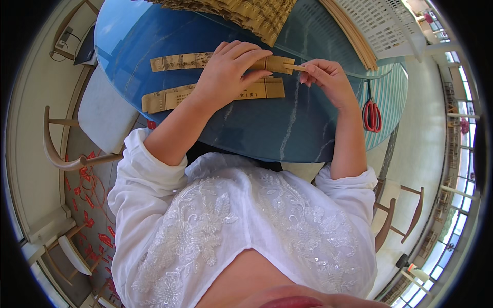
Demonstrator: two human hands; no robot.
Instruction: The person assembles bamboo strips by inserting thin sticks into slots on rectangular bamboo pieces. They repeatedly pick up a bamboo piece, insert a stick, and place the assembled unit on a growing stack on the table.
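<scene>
My left hand (226, 72) lies across a printed brown paper chopstick sleeve (280, 64), its thumb and fingers closed about it near the right end. At that end my right hand (328, 81) pinches pale wooden chopsticks (296, 67); their tip part lies inside the sleeve's mouth, and I cannot tell how many there are. Below, nearer to me, lies a small stack of similar brown sleeves (167, 100), partly covered by my left wrist and hand. A big heap of brown sleeves (246, 18) spreads at the table's far side.
The round blue marbled table (257, 133) carries a long bundle of wooden chopsticks (354, 36) beside a white perforated basket (382, 25) at far right. Red-handled scissors (372, 115) lie right of my right forearm. A wooden chair (102, 108) stands at the left.
</scene>
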